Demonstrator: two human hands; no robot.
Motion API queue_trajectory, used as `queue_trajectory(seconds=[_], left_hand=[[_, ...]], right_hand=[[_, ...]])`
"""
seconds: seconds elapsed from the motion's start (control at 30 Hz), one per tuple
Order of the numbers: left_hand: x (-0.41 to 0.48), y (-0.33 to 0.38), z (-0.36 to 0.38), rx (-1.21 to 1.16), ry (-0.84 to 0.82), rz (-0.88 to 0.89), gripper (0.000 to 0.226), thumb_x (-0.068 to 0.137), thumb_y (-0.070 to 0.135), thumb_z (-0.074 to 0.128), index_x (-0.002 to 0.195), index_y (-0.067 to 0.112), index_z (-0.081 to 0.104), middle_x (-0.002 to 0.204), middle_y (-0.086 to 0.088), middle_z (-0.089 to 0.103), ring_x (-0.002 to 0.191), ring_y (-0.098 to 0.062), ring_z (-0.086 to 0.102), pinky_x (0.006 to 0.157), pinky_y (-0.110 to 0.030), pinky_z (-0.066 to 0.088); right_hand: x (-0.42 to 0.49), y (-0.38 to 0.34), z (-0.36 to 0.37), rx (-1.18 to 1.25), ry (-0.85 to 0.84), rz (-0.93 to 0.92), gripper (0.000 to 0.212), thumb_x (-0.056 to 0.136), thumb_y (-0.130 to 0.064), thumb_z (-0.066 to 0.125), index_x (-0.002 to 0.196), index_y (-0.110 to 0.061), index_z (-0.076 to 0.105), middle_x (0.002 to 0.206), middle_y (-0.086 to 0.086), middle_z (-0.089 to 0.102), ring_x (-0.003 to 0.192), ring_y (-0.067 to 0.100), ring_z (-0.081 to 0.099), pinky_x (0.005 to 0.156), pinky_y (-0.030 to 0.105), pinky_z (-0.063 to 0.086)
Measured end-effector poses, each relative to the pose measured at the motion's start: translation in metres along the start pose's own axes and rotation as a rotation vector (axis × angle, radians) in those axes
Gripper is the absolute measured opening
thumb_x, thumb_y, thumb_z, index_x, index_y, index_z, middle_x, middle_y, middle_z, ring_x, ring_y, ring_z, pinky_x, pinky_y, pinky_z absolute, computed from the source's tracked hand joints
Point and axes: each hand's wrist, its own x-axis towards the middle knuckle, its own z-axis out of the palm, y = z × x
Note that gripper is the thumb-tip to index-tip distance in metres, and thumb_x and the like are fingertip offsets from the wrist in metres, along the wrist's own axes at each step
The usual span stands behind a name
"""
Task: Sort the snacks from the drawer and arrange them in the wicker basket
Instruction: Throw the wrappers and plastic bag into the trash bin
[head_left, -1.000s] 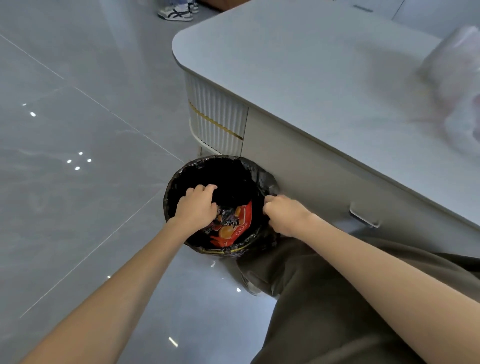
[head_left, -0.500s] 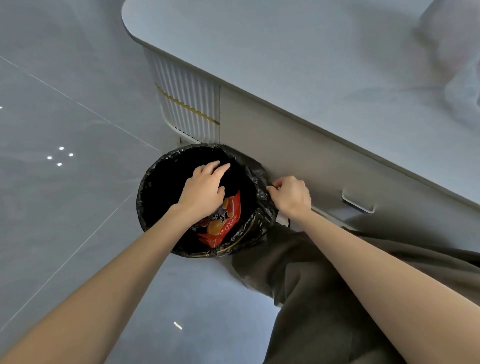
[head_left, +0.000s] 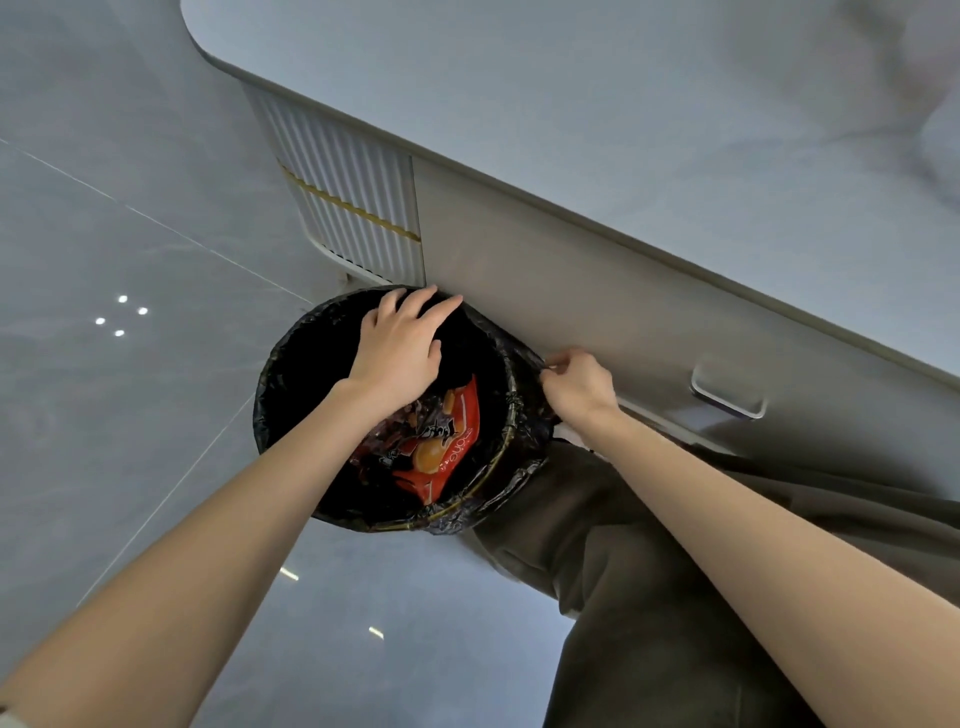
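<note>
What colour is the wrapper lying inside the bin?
The wrapper is red with orange and black print, head view.

glossy grey floor (head_left: 130, 415) — black-lined bin (head_left: 304, 338)

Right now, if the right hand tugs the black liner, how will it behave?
Probably floppy: the black liner lies crumpled over the bin rim. Likely light, bunching where the right hand pinches it. It may slip off the rim rather than drag the bin.
</note>
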Motion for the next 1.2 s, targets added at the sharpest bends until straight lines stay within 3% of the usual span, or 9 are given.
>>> queue_trajectory(seconds=[0.1,0.17,0.4,0.5,0.6,0.73,0.83,0.93,1.2], left_hand=[[0.005,-0.004,0.0,0.038,0.017,0.002,0.056,0.098,0.019,0.045,0.148,0.034,0.028,0.155,0.0,0.026,0.141,-0.031,0.018,0.113,-0.051,0.017],[0.01,-0.007,0.001,0.077,0.017,0.029,0.055,0.098,0.019,0.045,0.148,0.034,0.029,0.154,-0.002,0.028,0.14,-0.031,0.021,0.114,-0.051,0.016],[0.011,-0.021,0.005,0.134,0.019,0.069,0.061,0.096,0.016,0.047,0.15,0.032,0.025,0.15,-0.008,0.03,0.139,-0.032,0.023,0.115,-0.053,0.018],[0.005,-0.026,0.006,0.146,0.004,0.011,0.064,0.096,0.02,0.048,0.152,0.031,0.018,0.154,-0.007,0.022,0.143,-0.033,0.015,0.115,-0.057,0.016],[0.0,-0.031,0.001,0.129,-0.025,-0.043,0.063,0.097,0.022,0.046,0.152,0.03,0.015,0.157,-0.005,0.017,0.145,-0.031,0.01,0.115,-0.058,0.014],[-0.009,-0.021,-0.014,0.062,-0.043,-0.075,0.059,0.099,0.025,0.043,0.152,0.028,0.016,0.158,-0.004,0.02,0.145,-0.03,0.015,0.116,-0.055,0.016],[-0.02,0.001,-0.035,0.019,0.035,-0.015,0.053,0.1,0.025,0.044,0.15,0.025,0.026,0.145,-0.007,0.043,0.132,-0.028,0.041,0.106,-0.047,0.037],[-0.038,0.028,-0.06,-0.029,0.087,0.041,0.049,0.1,0.026,0.043,0.148,0.025,0.031,0.136,-0.006,0.051,0.121,-0.027,0.05,0.09,-0.041,0.047],[-0.077,0.097,-0.114,-0.099,0.273,0.233,0.042,0.1,0.026,0.045,0.142,0.023,0.043,0.129,-0.004,0.057,0.109,-0.023,0.058,0.074,-0.033,0.048]], right_hand=[[-0.024,-0.007,0.008,0.029,0.129,-0.277,0.028,0.098,-0.025,0.051,0.116,-0.011,0.066,0.115,0.008,0.065,0.098,0.025,0.062,0.085,0.029,0.05],[-0.032,-0.008,0.022,-0.038,0.101,-0.38,0.039,0.095,-0.035,0.056,0.127,-0.013,0.062,0.119,0.007,0.063,0.108,0.024,0.059,0.094,0.034,0.049],[-0.041,-0.008,0.04,-0.343,-0.078,-0.438,0.077,0.097,-0.003,0.047,0.154,-0.011,-0.004,0.134,0.016,0.049,0.102,0.028,0.062,0.085,0.036,0.052],[-0.033,-0.012,0.043,-0.335,-0.166,-0.459,0.078,0.1,-0.008,0.043,0.153,-0.019,-0.013,0.13,0.017,0.047,0.094,0.028,0.062,0.082,0.04,0.053],[-0.025,-0.008,0.031,-0.237,-0.248,-0.41,0.055,0.105,-0.035,0.024,0.155,-0.029,0.0,0.098,0.01,0.056,0.083,0.026,0.058,0.079,0.036,0.042],[-0.025,-0.001,0.004,-0.391,-0.21,-0.388,0.048,0.105,-0.036,0.024,0.149,-0.018,0.033,0.124,0.016,0.06,0.115,0.036,0.056,0.096,0.041,0.043],[-0.039,-0.009,-0.018,-0.464,-0.151,-0.467,0.037,0.104,-0.026,0.034,0.132,-0.011,0.053,0.127,0.015,0.06,0.116,0.035,0.055,0.097,0.042,0.045],[-0.068,-0.022,-0.047,-0.551,-0.135,-0.581,0.034,0.101,-0.021,0.04,0.131,-0.015,0.055,0.128,0.009,0.06,0.116,0.031,0.056,0.095,0.039,0.047],[-0.15,-0.02,-0.142,-0.58,0.117,-0.751,0.033,0.1,-0.02,0.042,0.129,-0.023,0.056,0.127,-0.004,0.06,0.11,0.021,0.059,0.087,0.038,0.05]])
